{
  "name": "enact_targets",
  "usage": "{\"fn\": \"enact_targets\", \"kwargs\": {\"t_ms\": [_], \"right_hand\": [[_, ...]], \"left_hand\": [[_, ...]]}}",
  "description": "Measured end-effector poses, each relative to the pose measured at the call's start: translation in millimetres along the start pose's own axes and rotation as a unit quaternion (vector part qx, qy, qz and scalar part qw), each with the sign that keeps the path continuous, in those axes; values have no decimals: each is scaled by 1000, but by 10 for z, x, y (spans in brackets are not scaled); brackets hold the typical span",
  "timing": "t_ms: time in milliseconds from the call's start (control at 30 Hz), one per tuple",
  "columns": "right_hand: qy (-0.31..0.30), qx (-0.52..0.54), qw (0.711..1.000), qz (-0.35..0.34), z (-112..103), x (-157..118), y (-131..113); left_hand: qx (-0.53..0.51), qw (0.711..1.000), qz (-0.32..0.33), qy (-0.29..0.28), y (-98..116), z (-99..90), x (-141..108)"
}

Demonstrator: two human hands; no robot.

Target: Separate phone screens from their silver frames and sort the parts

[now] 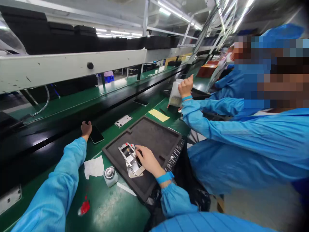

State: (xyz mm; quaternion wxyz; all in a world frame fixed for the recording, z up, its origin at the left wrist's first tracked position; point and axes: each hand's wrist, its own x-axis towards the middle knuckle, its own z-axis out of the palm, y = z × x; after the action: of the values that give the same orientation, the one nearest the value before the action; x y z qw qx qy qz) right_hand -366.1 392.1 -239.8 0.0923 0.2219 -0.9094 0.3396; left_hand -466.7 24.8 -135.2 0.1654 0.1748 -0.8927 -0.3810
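Observation:
My left hand (86, 129) reaches out over the far side of the green bench, beside a dark phone-shaped piece (96, 134). Its fingers are small and partly turned away, so what they hold, if anything, does not show. My right hand (147, 158) rests on white-framed phone parts (132, 160) with red marks at their top ends. These parts overlap on a dark foam tray (154, 135). The fingertips touch the right edge of the upper part, and a blue band circles the wrist.
A white cloth (94, 167), a metal-topped bottle (110, 175) and a red item (84, 207) lie on the green bench (113, 206). Beyond the tray are a white plate (123, 121) and yellow paper (158, 115). At right, a person in blue (222, 129) raises a hand beside a translucent bag (175, 93).

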Motion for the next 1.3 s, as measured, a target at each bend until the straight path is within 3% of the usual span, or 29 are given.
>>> {"fn": "enact_targets", "kwargs": {"t_ms": [100, 200, 333, 433, 533, 667, 800, 900, 1000, 1167, 1300], "right_hand": [[-19, -9, 1000, -17, -91, 298, 144], [-35, -14, 999, -25, -144, 490, 265], [-49, -8, 998, -41, -147, 484, 360], [-57, 1, 997, -57, -143, 425, 401], [-58, 12, 996, -63, -151, 407, 427], [-36, 23, 998, -53, -160, 439, 455], [-2, 31, 999, -23, -150, 491, 477], [27, 42, 999, 7, -143, 518, 468], [69, 64, 995, 40, -135, 539, 402], [180, 126, 972, 88, -209, 614, 139], [320, 179, 921, 133, -534, 468, 0]], "left_hand": [[93, 995, -27, 0, 87, 225, 67], [153, 987, 7, -53, 233, 581, 79], [171, 968, 88, -160, 448, 1123, 103], [159, 959, 111, -207, 553, 1432, 165], [132, 957, 131, -221, 597, 1584, 207], [61, 966, 154, -197, 629, 1538, 185], [-48, 974, 159, -156, 617, 1157, 82], [-135, 977, 133, -100, 519, 625, -104], [-226, 970, 87, -23, 356, -9, -446], [-404, 912, 39, 62, 109, -963, -1208], [-493, 865, 27, 92, 0, -1575, -1645]]}}
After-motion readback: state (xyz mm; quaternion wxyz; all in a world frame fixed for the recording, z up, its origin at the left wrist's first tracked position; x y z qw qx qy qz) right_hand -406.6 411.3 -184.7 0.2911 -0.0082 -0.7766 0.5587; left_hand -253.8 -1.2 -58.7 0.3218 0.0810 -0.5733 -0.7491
